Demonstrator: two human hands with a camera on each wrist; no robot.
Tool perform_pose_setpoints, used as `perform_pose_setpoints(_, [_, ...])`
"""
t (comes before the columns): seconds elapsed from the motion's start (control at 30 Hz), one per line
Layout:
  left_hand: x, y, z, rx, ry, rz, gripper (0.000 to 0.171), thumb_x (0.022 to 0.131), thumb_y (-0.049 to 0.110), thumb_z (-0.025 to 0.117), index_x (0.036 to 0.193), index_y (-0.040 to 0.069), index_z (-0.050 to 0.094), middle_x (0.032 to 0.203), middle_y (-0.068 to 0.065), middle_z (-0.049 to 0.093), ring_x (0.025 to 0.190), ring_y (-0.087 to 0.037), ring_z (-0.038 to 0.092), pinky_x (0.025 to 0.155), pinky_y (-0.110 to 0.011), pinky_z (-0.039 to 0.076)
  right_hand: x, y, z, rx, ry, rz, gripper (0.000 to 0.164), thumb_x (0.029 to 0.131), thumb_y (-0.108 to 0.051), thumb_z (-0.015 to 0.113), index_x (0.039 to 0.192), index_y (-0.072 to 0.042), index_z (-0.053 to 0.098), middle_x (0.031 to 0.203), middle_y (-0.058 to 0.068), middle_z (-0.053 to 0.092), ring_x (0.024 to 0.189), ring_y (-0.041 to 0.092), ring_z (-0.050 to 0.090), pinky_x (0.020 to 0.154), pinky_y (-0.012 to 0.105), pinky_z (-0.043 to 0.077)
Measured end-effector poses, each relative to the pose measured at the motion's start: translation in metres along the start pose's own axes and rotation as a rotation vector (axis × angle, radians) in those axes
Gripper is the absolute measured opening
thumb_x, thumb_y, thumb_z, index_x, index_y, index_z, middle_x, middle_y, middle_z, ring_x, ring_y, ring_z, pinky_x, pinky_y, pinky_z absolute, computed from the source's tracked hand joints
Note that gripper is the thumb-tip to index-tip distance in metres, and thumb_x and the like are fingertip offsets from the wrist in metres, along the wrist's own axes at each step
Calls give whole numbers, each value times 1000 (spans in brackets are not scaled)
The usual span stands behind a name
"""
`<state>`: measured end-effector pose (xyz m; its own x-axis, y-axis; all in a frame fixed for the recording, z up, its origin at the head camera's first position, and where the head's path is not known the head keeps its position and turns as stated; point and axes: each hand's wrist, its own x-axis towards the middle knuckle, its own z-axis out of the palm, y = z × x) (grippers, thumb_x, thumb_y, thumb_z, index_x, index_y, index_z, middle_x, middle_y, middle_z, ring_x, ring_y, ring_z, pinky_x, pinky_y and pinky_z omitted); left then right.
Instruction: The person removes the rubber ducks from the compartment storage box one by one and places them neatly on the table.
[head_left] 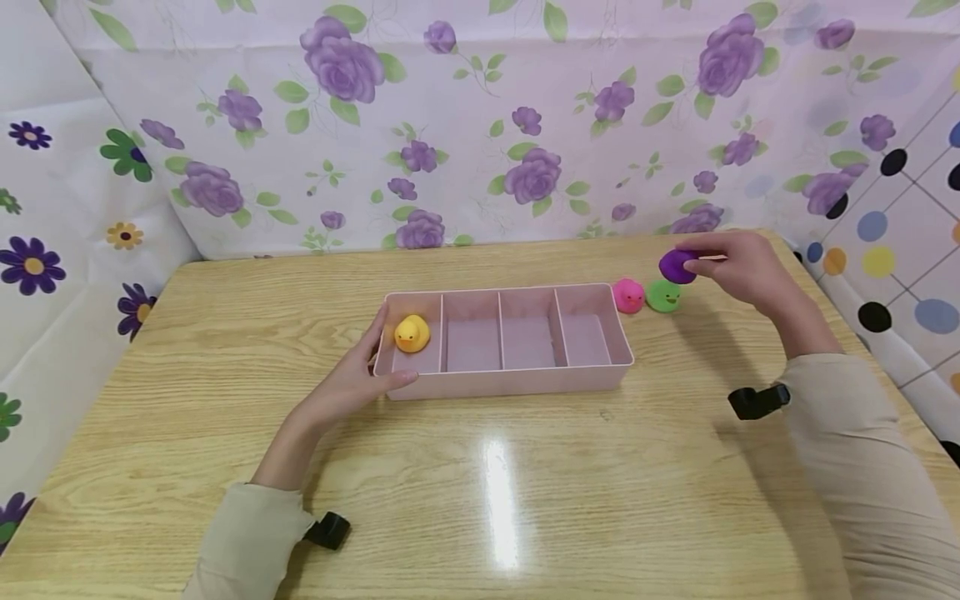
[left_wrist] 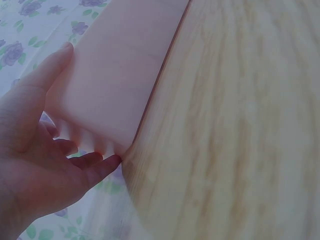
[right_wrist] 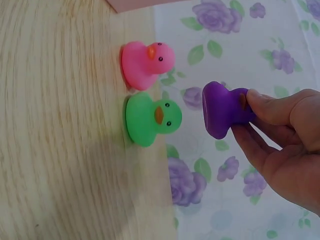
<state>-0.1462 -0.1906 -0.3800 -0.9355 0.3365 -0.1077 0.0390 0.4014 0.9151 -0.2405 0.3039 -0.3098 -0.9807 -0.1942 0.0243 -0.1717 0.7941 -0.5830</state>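
A purple rubber duck (right_wrist: 220, 110) is pinched by its head between the thumb and fingers of my right hand (head_left: 738, 267), raised above the table. Just below it a green rubber duck (right_wrist: 147, 120) stands on the tabletop, close beside a pink rubber duck (right_wrist: 145, 65). My left hand (head_left: 352, 379) grips the left end of a pale pink divided box (head_left: 510, 382), thumb along the front wall and fingers round the end wall. Inside the leftmost compartment sits a yellow rubber duck (head_left: 412, 333); the other compartments hold nothing.
The wooden table (head_left: 420, 492) carries the box near its back. Behind it hangs a sheet with purple flowers (head_left: 480, 125). Patterned sheets also hang at the left and right sides. The pink duck stands right by the box's right end.
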Motion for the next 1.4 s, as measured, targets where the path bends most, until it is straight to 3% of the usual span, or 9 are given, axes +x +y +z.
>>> perform_pose_setpoints(0.37, [0,0,0,-6,-3,7,101,89,26,72,155,34,-5,160,-13,0,145,-33,7,111,-57,18,-1,22,-4,-36,6,78,39,98,-14,56,132,5,56,130,33,50,115,48,49,88,58,44])
perform_pose_setpoints(0.7, [0,0,0,-2,-3,10,101,89,27,72,155,34,-6,160,-11,-1,145,-33,6,111,-57,18,-4,38,-4,-38,11,69,37,97,-12,58,128,8,58,126,35,52,116,49,48,88,58,44])
perform_pose_setpoints(0.93, [0,-1,0,-11,-3,10,101,89,27,72,155,34,-5,161,-10,-1,145,-33,6,110,-58,18,-6,46,-1,-15,-16,114,42,97,-20,60,129,7,57,129,35,50,121,49,43,92,59,39])
perform_pose_setpoints(1.4, [0,-3,-1,-33,-8,7,101,89,26,71,154,35,-5,160,-11,-1,145,-31,6,111,-57,19,-7,67,10,30,-65,165,44,99,-20,57,131,9,53,132,37,46,122,50,41,95,59,37])
